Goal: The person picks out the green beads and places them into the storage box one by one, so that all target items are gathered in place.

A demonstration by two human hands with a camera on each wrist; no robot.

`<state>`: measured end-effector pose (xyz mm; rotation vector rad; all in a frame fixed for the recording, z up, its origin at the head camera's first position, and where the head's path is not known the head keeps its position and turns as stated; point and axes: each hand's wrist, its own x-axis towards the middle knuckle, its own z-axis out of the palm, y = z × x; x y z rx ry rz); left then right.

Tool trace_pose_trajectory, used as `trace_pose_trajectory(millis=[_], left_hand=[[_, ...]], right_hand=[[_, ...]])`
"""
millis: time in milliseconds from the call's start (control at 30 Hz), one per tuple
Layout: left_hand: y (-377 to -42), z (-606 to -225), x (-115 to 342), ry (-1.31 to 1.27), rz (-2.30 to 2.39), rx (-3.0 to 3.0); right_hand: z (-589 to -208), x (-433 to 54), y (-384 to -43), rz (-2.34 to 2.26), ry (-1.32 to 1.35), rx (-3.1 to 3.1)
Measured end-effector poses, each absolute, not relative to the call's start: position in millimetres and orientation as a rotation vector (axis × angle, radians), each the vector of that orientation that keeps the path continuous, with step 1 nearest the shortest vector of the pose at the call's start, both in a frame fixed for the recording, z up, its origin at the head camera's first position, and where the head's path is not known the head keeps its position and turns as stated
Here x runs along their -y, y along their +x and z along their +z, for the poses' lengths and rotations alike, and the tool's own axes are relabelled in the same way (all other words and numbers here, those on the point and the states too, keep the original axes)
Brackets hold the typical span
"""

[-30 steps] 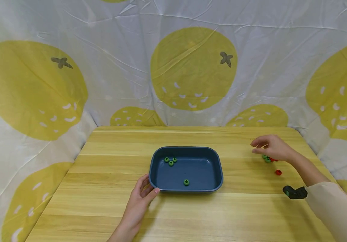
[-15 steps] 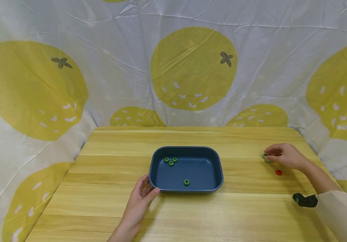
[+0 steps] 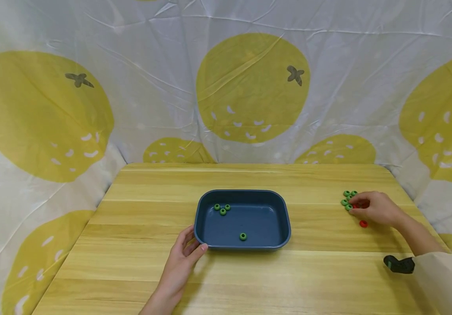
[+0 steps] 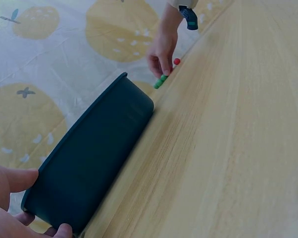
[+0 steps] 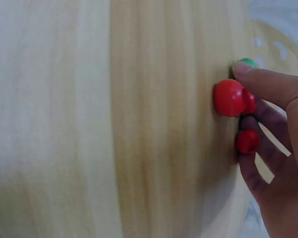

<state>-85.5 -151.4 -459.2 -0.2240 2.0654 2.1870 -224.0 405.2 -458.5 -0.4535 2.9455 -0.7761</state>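
- Beads: the green beads (image 3: 347, 200) cluster at the table's (image 3: 131, 262) three o'clock, small, hard, light and apt to roll; a fingertip pinch across one bead's sides would suit.
- Right hand (image 3: 375, 209) curls onto that cluster, fingertips touching; whether it pinches one, I cannot tell.
- Left hand (image 3: 180, 262) rests relaxed against the blue tray's (image 3: 285, 214) seven o'clock corner.
- Since a second ago, the right hand has lowered from above the beads; the tray's four beads are unmoved.

We see small green rings (image 3: 348, 199) in a tight cluster on the table's right side, lying flat, with red beads (image 3: 363, 224) just beside them. The dark blue tray (image 3: 285, 216) sits mid-table, upright, with four green rings in it: three bunched at its back left, one near the front.
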Motion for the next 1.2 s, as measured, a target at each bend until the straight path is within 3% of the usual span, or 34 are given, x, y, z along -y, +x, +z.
trace_pose_trajectory(millis=[400, 1200], left_hand=[[-84, -457, 151, -0.218, 2.190, -2.058], [-84, -457, 151, -0.224, 2.187, -2.065]], right_hand=[[-462, -403, -223, -0.739, -0.465, -2.989], [-430, -375, -239, -0.735, -0.605, -2.947]])
